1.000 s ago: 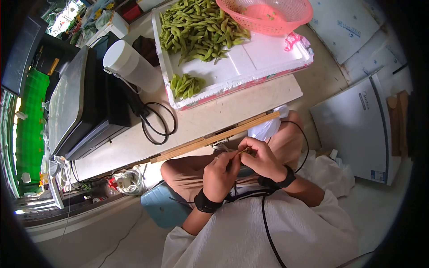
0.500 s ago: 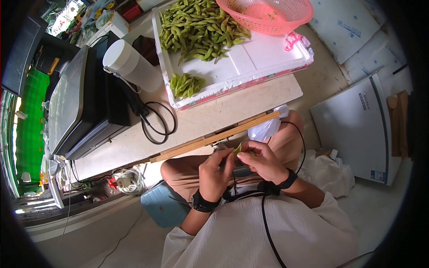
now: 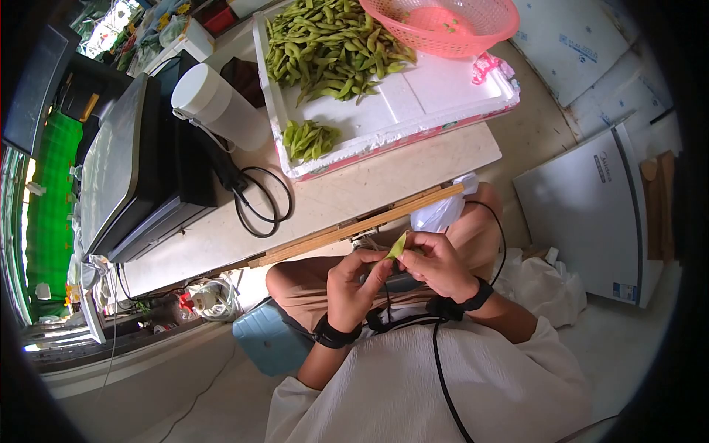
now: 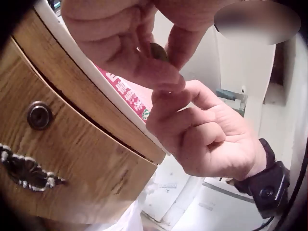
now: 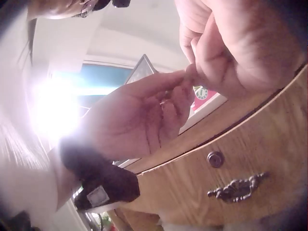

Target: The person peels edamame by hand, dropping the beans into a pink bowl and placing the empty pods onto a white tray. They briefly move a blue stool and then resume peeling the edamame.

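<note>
In front of the lap, both hands meet at one green soybean pod (image 3: 397,246). My left hand (image 3: 353,286) pinches its near end between thumb and fingers. The right hand (image 3: 442,270) grips the other side, its thumb pressed against the pod. Seen from the left wrist, a dark bit of the pod (image 4: 159,52) shows between the left fingers, and the right hand (image 4: 207,137) has its fingers curled in close by. In the right wrist view the fingertips of both hands touch and mostly hide the pod.
On the table, a white foam tray (image 3: 421,103) bears a large heap of soybean pods (image 3: 325,48) and a smaller pile (image 3: 310,140). A pink basket (image 3: 450,40) with a few beans stands at its back right. A white bottle (image 3: 218,107) and black cable (image 3: 258,229) lie left.
The pod between the fingertips has come into clearer sight, its pale green side now raised above the fingers. The left hand has shifted slightly left and its fingers have spread from the right hand's.
</note>
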### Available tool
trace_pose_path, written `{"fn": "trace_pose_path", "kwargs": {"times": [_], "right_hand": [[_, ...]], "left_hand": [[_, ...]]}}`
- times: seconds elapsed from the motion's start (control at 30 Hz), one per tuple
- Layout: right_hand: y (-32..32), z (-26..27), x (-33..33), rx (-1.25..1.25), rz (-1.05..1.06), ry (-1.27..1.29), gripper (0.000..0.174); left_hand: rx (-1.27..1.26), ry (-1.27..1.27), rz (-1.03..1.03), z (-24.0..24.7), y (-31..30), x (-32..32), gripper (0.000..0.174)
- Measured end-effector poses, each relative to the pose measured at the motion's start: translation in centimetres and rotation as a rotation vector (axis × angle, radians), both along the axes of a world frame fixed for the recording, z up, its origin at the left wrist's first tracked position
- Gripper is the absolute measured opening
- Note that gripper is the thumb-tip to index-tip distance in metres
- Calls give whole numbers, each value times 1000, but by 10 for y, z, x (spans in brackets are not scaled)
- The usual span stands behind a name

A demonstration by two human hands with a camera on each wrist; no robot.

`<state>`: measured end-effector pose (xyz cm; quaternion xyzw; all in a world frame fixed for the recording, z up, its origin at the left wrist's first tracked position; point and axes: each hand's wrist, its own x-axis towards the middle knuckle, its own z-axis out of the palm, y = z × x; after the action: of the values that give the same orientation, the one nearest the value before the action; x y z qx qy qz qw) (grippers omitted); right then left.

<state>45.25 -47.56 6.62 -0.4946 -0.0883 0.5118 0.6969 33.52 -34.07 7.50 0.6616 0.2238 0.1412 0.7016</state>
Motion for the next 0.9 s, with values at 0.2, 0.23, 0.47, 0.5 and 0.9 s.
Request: {"fn": "trace_pose_path", "kwargs": {"times": [0.2, 0.23, 0.47, 0.5, 0.9], "right_hand": [[-1, -5, -2, -40, -18, -73, 7], [-1, -6, -2, -49, -28, -124, 7], [5, -1, -6, -25, -67, -294, 5], [6, -1, -5, -36, -65, -325, 5], [7, -2, -2, -109, -36, -478, 8]], "left_hand": [[-173, -52, -27, -2, -2, 2, 13], [-325, -71, -19, -1, -2, 3, 11], [-782, -98, -31, -10, 3, 2, 8], [-805, -103, -37, -9, 3, 3, 9], [371, 176, -46, 4, -2, 3, 18]]}}
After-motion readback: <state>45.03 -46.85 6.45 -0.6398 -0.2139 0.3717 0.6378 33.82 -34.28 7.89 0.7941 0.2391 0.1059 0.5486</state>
